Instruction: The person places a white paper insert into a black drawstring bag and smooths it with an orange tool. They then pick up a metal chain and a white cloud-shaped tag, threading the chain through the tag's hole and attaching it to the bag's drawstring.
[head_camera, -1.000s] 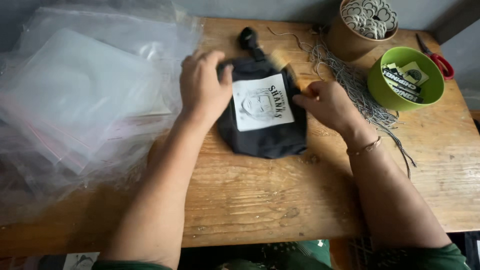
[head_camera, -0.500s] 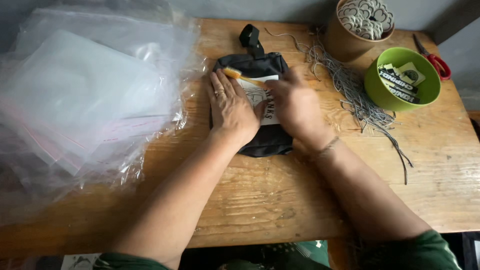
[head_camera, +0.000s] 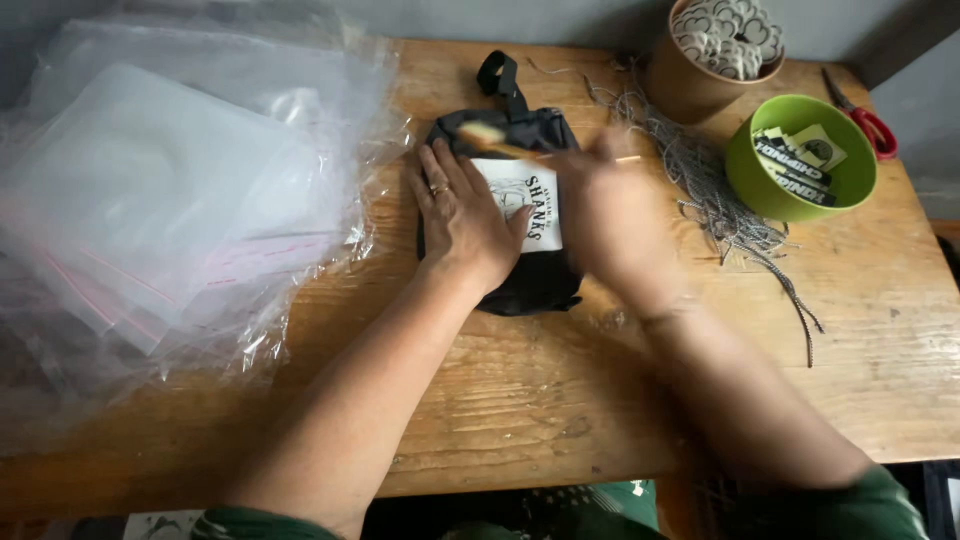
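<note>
Hands over the black pouch (head_camera: 520, 215) at the upper middle of the frame, that's what I'm seeing on my feed. Left hand (head_camera: 462, 222) lies flat, fingers spread, palm pressing the pouch's left half down against the wooden table (head_camera: 560, 400); a ring shows on one finger. Right hand (head_camera: 610, 215) is blurred, sitting over the pouch's right side, and I can't tell from here whether its fingers are closed or loose. A thin light-coloured stick with a pale tip (head_camera: 500, 143) crosses the pouch's top edge, running toward that right hand. White label (head_camera: 530, 205) on the pouch shows between the two hands. The pouch's strap loop (head_camera: 497, 75) points to the top of the frame.

Left side of the frame: a big heap of clear plastic bags (head_camera: 170, 200), its edge just beside the left hand. Upper right: a brown cup (head_camera: 690, 90) filled with pale round pieces, a green bowl (head_camera: 850, 185) holding tags, red-handled scissors (head_camera: 868, 120) beside it, and a tangle of grey cord (head_camera: 720, 200) trailing down the table.
</note>
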